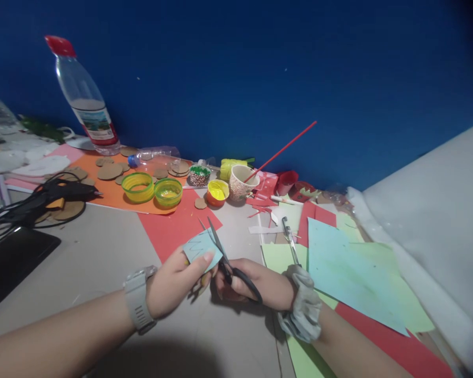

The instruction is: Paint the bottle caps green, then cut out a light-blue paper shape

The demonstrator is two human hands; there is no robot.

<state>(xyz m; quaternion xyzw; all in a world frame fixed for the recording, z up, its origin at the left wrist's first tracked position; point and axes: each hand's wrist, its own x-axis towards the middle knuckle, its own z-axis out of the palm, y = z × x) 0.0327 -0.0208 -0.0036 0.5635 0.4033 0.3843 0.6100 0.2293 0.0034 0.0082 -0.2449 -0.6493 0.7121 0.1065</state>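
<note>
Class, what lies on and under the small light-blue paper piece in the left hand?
On top: dark zigzag lines, the thumb of the left hand, one blade of the black-handled metal scissors. Below the paper piece: partly visible fingers; its underside is hidden.

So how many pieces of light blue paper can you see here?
2: a small marked piece in the left hand, and a large sheet on the right side. More may be hidden beneath that sheet.
</note>
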